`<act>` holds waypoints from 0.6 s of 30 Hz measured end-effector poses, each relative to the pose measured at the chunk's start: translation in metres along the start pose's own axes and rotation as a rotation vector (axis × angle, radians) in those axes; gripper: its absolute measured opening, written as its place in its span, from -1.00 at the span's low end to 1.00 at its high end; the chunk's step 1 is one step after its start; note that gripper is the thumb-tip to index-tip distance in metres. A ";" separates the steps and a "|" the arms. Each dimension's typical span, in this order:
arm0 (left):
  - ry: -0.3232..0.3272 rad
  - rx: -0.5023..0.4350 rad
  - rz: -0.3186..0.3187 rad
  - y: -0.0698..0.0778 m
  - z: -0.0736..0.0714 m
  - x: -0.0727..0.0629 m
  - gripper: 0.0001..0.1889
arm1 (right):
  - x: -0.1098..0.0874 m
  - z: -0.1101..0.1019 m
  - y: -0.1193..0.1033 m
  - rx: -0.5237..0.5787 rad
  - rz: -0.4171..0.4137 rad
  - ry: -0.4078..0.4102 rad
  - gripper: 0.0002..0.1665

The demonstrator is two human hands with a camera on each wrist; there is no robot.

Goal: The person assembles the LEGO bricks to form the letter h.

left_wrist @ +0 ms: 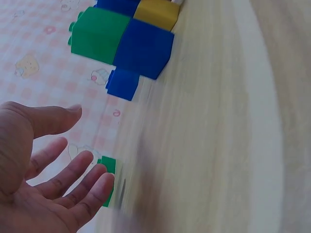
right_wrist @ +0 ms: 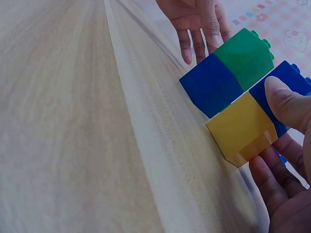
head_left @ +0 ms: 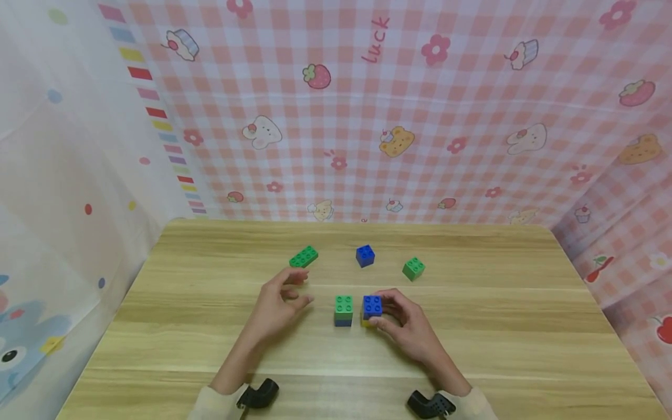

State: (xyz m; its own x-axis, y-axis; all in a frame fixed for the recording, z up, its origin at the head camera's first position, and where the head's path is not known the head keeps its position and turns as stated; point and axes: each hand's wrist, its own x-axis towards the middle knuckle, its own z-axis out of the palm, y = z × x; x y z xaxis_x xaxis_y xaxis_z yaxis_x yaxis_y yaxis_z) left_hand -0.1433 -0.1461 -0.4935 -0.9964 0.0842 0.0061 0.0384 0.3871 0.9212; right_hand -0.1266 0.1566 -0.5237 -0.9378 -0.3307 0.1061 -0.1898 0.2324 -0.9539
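My right hand (head_left: 412, 329) holds a two-brick stack by its right side: a blue brick (head_left: 373, 306) on top of a yellow brick (right_wrist: 243, 128). The thumb lies against the blue one in the right wrist view. Just left of it stands a second stack, a green brick (head_left: 343, 304) over a darker blue brick (right_wrist: 211, 85). Further left, my left hand (head_left: 276, 301) is held with spread, relaxed fingers and nothing in it. In the left wrist view its palm (left_wrist: 39, 208) shows, thumb apart from the fingers.
Behind the hands on the wooden table (head_left: 488, 350) lie a long green brick (head_left: 304, 256), a small blue brick (head_left: 365, 255) and a small green brick (head_left: 413, 268). The long one is just beyond the left fingertips. A checked cloth (head_left: 346, 116) hangs along the back edge.
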 end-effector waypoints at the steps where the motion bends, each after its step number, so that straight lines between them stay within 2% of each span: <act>1: 0.003 -0.007 -0.002 0.000 -0.001 0.001 -0.46 | 0.000 0.000 0.000 0.000 0.001 0.000 -0.55; 10: 0.057 -0.013 -0.040 -0.003 -0.012 0.011 -0.49 | 0.000 -0.001 0.001 0.005 0.006 -0.002 -0.55; 18: 0.090 -0.015 -0.032 -0.007 -0.018 0.021 -0.50 | 0.000 0.000 0.000 0.007 0.021 0.001 -0.55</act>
State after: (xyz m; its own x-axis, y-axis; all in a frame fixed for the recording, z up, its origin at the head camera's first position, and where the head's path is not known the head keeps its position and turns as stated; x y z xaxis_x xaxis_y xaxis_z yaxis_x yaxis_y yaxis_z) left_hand -0.1662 -0.1631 -0.4925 -0.9999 -0.0106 0.0111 0.0063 0.3744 0.9273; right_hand -0.1264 0.1570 -0.5231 -0.9418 -0.3250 0.0861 -0.1679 0.2327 -0.9579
